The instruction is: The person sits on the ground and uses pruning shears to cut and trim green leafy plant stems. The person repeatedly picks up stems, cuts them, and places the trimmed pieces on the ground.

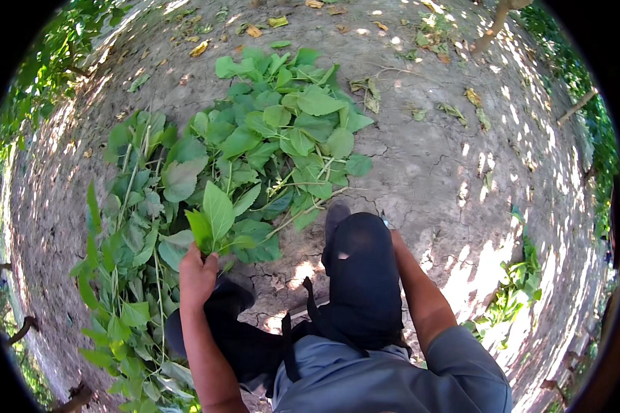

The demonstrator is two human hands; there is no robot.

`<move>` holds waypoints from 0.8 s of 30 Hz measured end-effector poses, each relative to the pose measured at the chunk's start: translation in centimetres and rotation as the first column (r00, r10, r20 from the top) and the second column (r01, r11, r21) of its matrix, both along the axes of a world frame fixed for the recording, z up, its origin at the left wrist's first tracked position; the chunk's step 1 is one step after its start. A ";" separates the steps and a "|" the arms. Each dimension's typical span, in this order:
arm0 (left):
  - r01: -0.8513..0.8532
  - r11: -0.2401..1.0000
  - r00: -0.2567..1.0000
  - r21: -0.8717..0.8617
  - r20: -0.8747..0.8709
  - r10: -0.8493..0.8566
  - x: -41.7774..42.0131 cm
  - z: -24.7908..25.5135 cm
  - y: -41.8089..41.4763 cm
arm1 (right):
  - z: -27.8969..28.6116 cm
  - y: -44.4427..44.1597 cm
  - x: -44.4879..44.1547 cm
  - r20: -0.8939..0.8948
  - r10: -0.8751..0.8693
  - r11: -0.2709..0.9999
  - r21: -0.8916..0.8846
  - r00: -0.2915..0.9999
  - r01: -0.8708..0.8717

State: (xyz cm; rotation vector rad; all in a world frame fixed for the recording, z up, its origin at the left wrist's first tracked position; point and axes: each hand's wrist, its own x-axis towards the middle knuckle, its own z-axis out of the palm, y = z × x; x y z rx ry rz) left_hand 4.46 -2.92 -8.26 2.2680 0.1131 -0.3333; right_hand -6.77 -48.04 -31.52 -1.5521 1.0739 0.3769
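My left hand (199, 273) pinches the base of a small leafy sprig (218, 210), its bright green leaves pointing away from me. Just beyond and beneath it spreads a large heap of cut leafy branches (268, 129) with broad, toothed leaves. More leafy branches (129, 248) lie in a long pile along my left side, their bare stems showing at the far end. My right forearm (418, 289) reaches down beside my raised knee (364, 248), which hides most of the right hand. Something small and pale (385, 222) shows by that wrist, too little to identify.
Cracked, dry soil (418, 170) surrounds the heap, dappled with sun. A smaller clump of green leaves (511, 294) lies at my right. Yellowed leaves (200, 48) are scattered at the far side. Tree stems (493, 28) rise around the edges. My shoe (336, 214) nearly touches the heap.
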 end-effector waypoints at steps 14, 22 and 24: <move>0.249 0.966 0.940 0.075 0.223 -0.260 1.6 -2.8 -1.0 | -7.7 -0.6 3.1 -0.061 0.287 0.958 0.038 0.956 -0.285; 0.166 0.980 0.970 0.106 0.164 -0.182 -0.5 4.6 3.8 | -6.3 -2.6 4.3 -0.091 0.363 0.930 -0.026 0.927 -0.367; 0.011 0.998 0.963 0.065 0.268 -0.028 -1.6 4.7 7.1 | -5.6 -3.1 4.9 -0.098 0.391 0.917 -0.046 0.915 -0.396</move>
